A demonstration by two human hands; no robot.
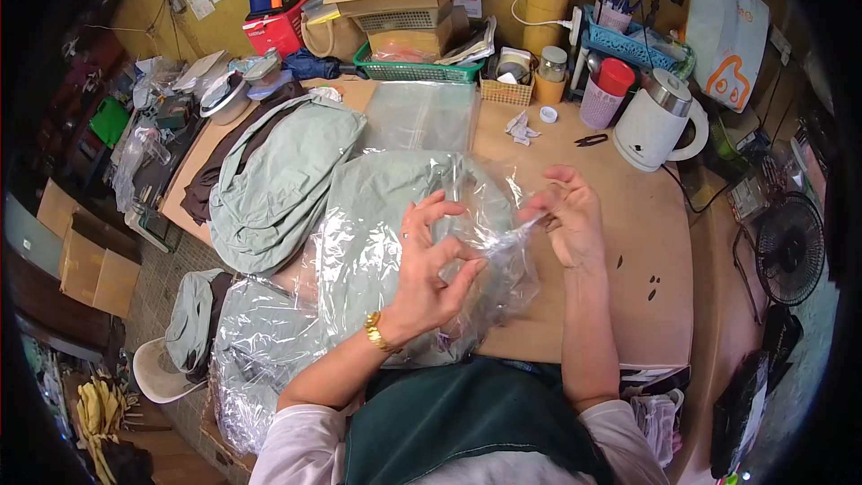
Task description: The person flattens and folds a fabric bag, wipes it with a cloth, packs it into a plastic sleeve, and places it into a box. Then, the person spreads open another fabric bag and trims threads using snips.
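Observation:
A grey-green hat sits inside a clear plastic bag (377, 233) on the wooden table (637, 242) in front of me. My left hand (431, 265), with a gold bracelet on its wrist, rests on top of the bag and pinches the film between thumb and forefinger. My right hand (566, 216) grips the bag's open edge at the right and pulls the plastic taut between both hands.
A pile of grey-green hats (278, 171) lies at the left, with a stack of flat clear bags (422, 112) behind. A white kettle (655, 121), black scissors (590, 139), a green basket (413, 72) and boxes line the back. More bagged hats (251, 350) sit low left; a fan (790, 247) stands at the right.

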